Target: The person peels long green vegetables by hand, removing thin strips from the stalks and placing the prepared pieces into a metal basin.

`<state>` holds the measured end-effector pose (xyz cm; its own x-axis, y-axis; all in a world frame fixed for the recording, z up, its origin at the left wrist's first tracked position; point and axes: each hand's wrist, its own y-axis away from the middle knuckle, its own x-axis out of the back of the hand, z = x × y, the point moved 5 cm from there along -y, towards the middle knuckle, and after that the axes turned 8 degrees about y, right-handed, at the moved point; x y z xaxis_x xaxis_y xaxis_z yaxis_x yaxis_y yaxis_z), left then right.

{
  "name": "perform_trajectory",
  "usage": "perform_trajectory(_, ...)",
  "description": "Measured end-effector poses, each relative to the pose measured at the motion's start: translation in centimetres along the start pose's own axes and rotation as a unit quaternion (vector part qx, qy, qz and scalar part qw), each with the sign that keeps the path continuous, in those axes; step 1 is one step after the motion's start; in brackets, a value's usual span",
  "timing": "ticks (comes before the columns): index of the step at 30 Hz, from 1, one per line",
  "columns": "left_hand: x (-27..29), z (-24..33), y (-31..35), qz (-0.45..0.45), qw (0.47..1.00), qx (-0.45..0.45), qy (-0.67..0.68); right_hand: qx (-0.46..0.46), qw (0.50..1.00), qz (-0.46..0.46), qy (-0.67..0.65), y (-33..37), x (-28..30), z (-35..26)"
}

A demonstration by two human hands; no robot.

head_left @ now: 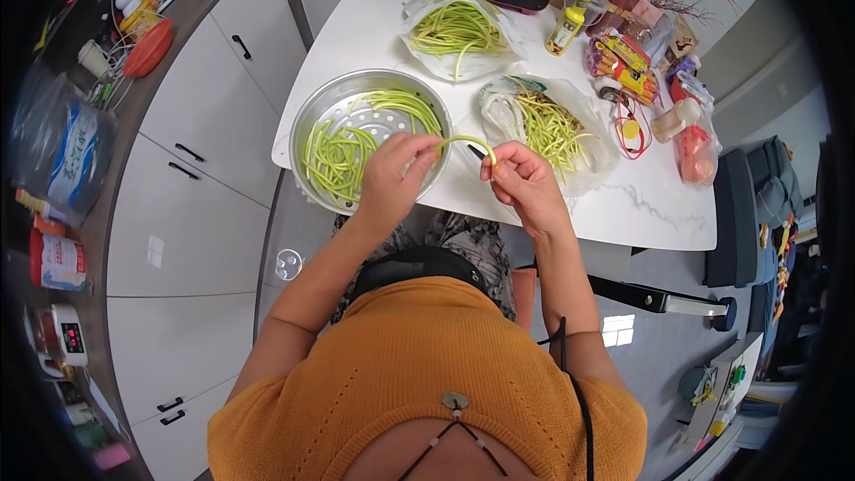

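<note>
Green stem (467,138) arched between your two hands, above the table (352,44)

Its long axis runs left to right, bowing away from you, by the right rim of the metal basin (313,107); your left hand (392,180) clamps fingers on its left part, your right hand (532,194) pinches its right, neither nearer

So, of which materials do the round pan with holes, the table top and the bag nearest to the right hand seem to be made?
Round pan: metal, probably aluminium or steel, with a dull silvery sheen.
Table top: perhaps stone or a stone-look slab; it is white, smooth and grey-veined.
Bag: thin plastic film, judging by its see-through, crinkled sides.
</note>
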<state>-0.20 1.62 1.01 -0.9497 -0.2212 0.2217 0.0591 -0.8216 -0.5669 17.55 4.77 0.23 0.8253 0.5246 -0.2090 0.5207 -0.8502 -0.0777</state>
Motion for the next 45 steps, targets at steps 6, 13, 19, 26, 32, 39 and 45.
perform_trajectory(6, -1.5, 0.6, 1.2, -0.023, 0.999, 0.004, 0.03, 0.061, 0.994, 0.075, 0.045, -0.1, 0.2, -0.3)
perform_trajectory(13, -1.9, 0.3, 1.5, -0.04, 0.997, 0.049, 0.046, 0.058, 0.989, 0.093, 0.094, 0.3, 0.3, -0.6)
perform_trajectory(19, -2.1, 0.5, 1.5, -0.039, 0.996, 0.054, 0.057, 0.088, 0.986, 0.099, 0.1, 0.5, -0.1, -0.7)
perform_trajectory(26, -2.1, 0.6, 1.7, -0.04, 0.997, 0.051, 0.047, 0.11, 0.974, 0.099, 0.17, 0.5, -0.2, -1.0)
perform_trajectory(32, -2.3, 0.9, 1.9, -0.053, 0.997, 0.026, 0.043, 0.143, 0.95, 0.141, 0.237, 0.7, 0.0, -1.3)
perform_trajectory(39, -2.6, 0.3, 2.1, -0.051, 0.995, 0.059, 0.063, 0.165, 0.909, 0.202, 0.324, 0.8, 0.1, -1.9)
perform_trajectory(45, -2.7, -1.2, 2.3, -0.042, 0.977, 0.152, 0.143, 0.162, 0.819, 0.191, 0.516, 0.6, -0.5, -1.3)
